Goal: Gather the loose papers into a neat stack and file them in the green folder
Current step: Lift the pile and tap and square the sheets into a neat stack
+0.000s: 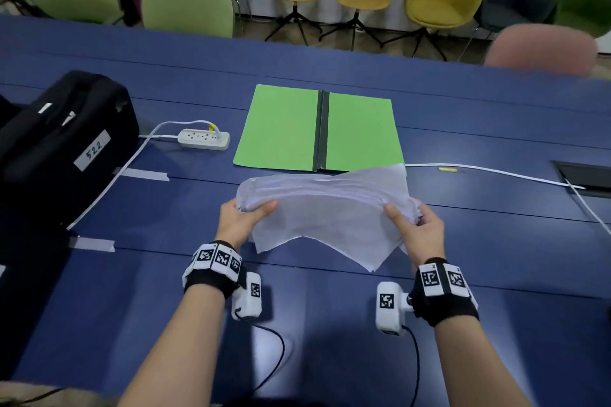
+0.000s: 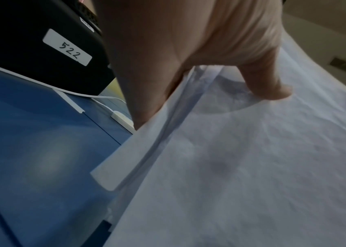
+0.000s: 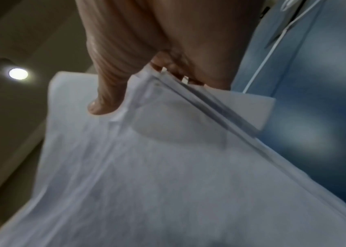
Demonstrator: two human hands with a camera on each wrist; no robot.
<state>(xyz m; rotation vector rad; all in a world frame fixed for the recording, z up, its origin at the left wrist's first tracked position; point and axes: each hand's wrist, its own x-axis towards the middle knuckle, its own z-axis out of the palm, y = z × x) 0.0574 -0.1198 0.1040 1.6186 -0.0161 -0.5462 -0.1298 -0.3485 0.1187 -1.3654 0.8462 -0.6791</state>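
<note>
A bundle of white papers hangs above the blue table, uneven, with corners sticking out at the bottom. My left hand grips its left edge, thumb on top. My right hand grips the right edge the same way. In the left wrist view my thumb presses on the papers near my left hand. The right wrist view shows the sheets pinched between thumb and fingers of my right hand. The green folder lies open and flat just beyond the papers.
A black case labelled 522 stands at the left. A white power strip and its cable lie between case and folder. Another white cable runs right toward a table hatch. Chairs line the far edge.
</note>
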